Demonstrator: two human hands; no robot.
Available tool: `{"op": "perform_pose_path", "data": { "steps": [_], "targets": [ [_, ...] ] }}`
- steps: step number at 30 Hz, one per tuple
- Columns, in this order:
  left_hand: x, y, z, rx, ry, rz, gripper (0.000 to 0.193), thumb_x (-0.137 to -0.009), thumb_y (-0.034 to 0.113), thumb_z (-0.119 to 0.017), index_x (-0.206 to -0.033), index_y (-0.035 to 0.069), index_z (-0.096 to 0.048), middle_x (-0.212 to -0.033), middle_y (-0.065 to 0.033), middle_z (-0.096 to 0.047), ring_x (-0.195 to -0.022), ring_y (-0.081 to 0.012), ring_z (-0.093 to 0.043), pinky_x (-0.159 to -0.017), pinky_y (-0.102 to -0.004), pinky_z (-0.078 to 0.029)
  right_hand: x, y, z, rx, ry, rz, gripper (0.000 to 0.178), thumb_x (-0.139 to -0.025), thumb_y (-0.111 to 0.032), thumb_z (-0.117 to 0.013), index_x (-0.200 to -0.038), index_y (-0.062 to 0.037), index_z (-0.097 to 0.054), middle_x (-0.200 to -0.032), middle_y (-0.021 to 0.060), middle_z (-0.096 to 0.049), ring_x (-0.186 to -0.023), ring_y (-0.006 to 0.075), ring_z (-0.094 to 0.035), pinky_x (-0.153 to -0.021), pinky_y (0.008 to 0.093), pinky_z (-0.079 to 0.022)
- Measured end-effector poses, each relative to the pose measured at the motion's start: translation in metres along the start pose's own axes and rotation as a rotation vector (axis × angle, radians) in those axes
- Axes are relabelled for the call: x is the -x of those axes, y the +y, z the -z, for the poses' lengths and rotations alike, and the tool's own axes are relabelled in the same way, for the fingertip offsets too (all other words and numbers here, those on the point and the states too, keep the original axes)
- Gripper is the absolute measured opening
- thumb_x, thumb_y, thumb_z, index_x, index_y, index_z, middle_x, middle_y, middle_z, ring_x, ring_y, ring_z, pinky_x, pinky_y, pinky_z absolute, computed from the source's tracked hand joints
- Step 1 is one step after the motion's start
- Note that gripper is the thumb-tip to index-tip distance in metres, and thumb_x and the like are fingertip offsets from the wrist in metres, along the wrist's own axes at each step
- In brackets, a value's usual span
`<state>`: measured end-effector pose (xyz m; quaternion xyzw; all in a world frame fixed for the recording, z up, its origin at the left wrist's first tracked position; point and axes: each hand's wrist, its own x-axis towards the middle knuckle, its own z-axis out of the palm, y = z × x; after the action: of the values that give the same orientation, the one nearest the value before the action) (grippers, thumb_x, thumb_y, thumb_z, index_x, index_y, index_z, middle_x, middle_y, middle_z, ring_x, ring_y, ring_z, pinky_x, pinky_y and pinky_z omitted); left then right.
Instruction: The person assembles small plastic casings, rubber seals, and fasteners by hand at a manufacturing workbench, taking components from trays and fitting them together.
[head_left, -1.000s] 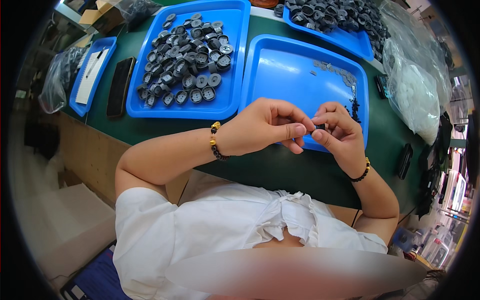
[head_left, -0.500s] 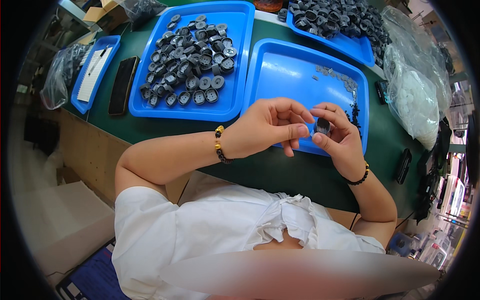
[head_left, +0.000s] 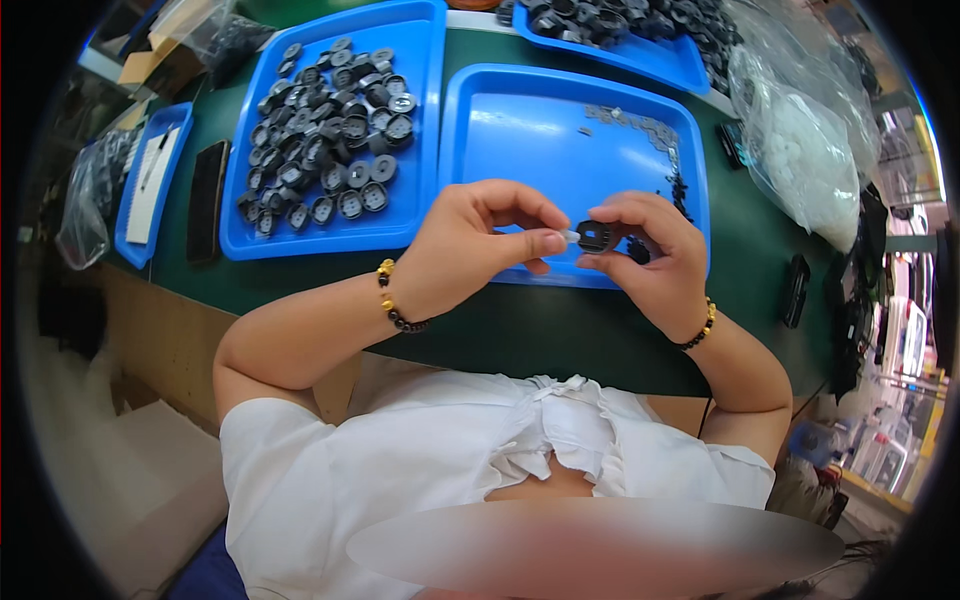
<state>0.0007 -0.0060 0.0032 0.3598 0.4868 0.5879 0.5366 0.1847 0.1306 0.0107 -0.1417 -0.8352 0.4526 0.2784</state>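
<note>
The short-sleeved white top has a ruffled trim. The left bracelet and right bracelet combine black and gold beads.

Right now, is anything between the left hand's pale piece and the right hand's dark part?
Nothing visible: the left hand pinches the pale piece close beside the dark part held by the right hand. Whether they touch is too small to tell.

The held cap is dark grey, and the small piece beside it whitish. The left tray is bright blue, its heaped caps grey. The middle tray is the same blue, streaked with pale glare. The surface is dark green. The bracelets mix black and gold beads. The shirt is plain white, the phone black.
</note>
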Motion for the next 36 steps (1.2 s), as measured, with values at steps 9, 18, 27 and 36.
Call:
{"op": "perform_pose_path", "data": {
  "steps": [9,18,27,36],
  "targets": [
    [-0.002,-0.002,-0.007,0.017,0.015,0.041,0.017,-0.085,0.008,-0.076,-0.095,0.000,-0.065,-0.091,-0.0082,-0.068,-0.079,-0.0141,-0.066,-0.063,-0.0256,-0.057,0.003,-0.005,-0.007,0.122,0.008,0.119,0.033,-0.065,0.001,-0.083,-0.095,-0.0048,-0.071,-0.093,0.0080,-0.067,-0.075,0.0168,-0.067,-0.067,0.0265,-0.055],
    [-0.004,0.002,-0.006,-0.034,-0.043,0.131,0.019,-0.085,0.010,-0.077,-0.089,0.002,-0.060,-0.088,-0.0081,-0.067,-0.081,-0.0142,-0.067,-0.062,-0.0260,-0.056,0.004,-0.001,-0.015,0.183,0.042,0.214,0.032,-0.064,0.000,-0.083,-0.093,-0.0061,-0.071,-0.091,0.0082,-0.067,-0.076,0.0210,-0.067,-0.065,0.0284,-0.056],
    [-0.006,0.002,-0.002,-0.054,-0.081,0.179,0.022,-0.086,0.012,-0.075,-0.095,0.003,-0.057,-0.089,-0.0085,-0.068,-0.083,-0.0140,-0.067,-0.063,-0.0265,-0.057,0.003,-0.002,-0.016,0.247,0.052,0.344,0.031,-0.064,0.001,-0.081,-0.093,-0.0073,-0.071,-0.091,0.0066,-0.068,-0.079,0.0229,-0.067,-0.067,0.0304,-0.055],
    [-0.008,0.005,0.003,0.036,-0.169,0.214,0.020,-0.089,0.009,-0.072,-0.105,-0.002,-0.064,-0.093,-0.0093,-0.068,-0.086,-0.0156,-0.068,-0.070,-0.0270,-0.058,-0.003,-0.004,-0.012,0.185,-0.004,0.334,0.034,-0.061,0.001,-0.083,-0.091,-0.0095,-0.072,-0.092,0.0054,-0.066,-0.085,0.0238,-0.063,-0.071,0.0305,-0.052]
  ]
}}
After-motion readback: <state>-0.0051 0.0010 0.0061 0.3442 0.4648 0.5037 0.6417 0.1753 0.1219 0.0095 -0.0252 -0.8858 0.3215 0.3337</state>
